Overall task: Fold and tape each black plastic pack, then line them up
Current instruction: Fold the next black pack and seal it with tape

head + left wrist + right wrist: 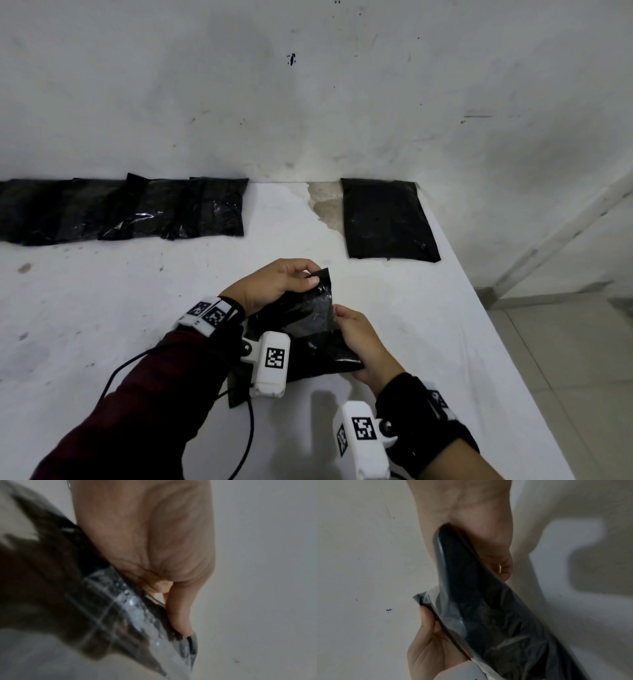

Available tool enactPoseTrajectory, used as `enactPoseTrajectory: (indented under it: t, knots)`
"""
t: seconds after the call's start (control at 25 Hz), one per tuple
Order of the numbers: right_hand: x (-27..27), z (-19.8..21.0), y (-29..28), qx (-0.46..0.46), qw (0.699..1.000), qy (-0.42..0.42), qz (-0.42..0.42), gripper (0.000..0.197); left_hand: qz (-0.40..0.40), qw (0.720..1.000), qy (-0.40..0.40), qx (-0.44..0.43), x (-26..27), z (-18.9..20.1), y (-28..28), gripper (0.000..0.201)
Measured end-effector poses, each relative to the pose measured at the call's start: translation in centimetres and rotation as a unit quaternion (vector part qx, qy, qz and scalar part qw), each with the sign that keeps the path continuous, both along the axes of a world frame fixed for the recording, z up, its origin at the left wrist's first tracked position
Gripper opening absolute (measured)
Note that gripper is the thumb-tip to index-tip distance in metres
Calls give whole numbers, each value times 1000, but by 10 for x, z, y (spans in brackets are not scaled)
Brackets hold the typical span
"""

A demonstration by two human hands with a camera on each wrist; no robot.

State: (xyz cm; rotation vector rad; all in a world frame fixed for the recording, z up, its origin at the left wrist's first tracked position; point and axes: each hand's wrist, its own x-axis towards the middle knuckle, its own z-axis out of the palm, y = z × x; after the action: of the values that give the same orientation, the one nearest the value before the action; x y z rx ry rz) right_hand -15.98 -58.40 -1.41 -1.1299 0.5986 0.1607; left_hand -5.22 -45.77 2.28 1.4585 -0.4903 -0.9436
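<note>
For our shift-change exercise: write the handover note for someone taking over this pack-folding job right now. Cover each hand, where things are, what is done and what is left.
Left hand: pinches the top corner of the black pack lifted over the table.
Right hand: grips the same pack's right edge.
Done: a row of packs lies along the wall at the far left.
Left: finish this pack and add it to the row; the flat pack at the far right looks unfolded. No tape roll is in view.

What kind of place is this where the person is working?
Probably a plain packing workroom, not a home. A bare white table stands against a scuffed white wall, finished black packs lie in a row at the back, and both hands, left hand and right hand, hold another pack.
</note>
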Motion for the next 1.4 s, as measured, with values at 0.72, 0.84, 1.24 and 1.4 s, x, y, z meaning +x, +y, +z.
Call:
enactPoseTrajectory:
  t: [0.72, 0.84, 1.24, 1.4]
  knots:
    - [11, -8, -21, -395, 913, 55, 87, 28, 318, 906, -214, 176, -8, -10, 35, 19]
    - [18, 16, -6, -629, 743, 150, 172, 39, 385, 868, -219, 224, -29, -19, 68, 13]
    - [109, 15, 90, -543, 723, -21, 427, 25, 402, 821, -252, 319, -70, -57, 85, 21]
    - [114, 13, 86, -497, 782, -47, 373, 19, 390, 842, -192, 320, -69, -60, 82, 38]
